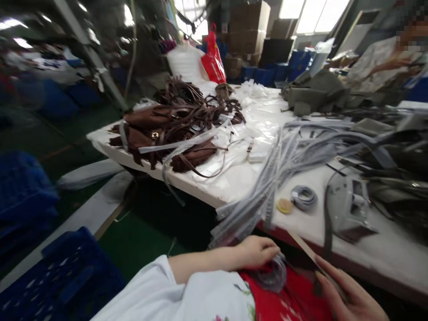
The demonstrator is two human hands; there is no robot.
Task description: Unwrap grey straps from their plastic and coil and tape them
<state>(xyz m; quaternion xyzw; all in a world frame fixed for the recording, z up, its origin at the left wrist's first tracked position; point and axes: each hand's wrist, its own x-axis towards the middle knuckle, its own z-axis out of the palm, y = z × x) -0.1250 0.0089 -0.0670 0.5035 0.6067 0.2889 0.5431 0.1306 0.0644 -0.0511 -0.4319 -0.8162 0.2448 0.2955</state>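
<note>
My left hand (256,252) reaches across my lap with its fingers curled over a coil of translucent grey strip (272,277). The coil lies against the red cloth (297,290) on my lap. In my right hand (351,292), at the lower right, a thin flat tan strip (305,248) is pinched between thumb and fingers. Its far end points up toward the table edge; its material is too blurred to tell. Just beyond my hands, a second grey coil (303,198) rests on the white table (230,189) beside a small round yellow disc (284,206).
Long grey plastic strips (267,178) hang over the table's front edge. Brown bag pieces with straps (150,120) are piled at the left, dark olive pieces (317,91) at the right. Blue crates (76,276) stand on the floor. A co-worker (374,62) is at the far right.
</note>
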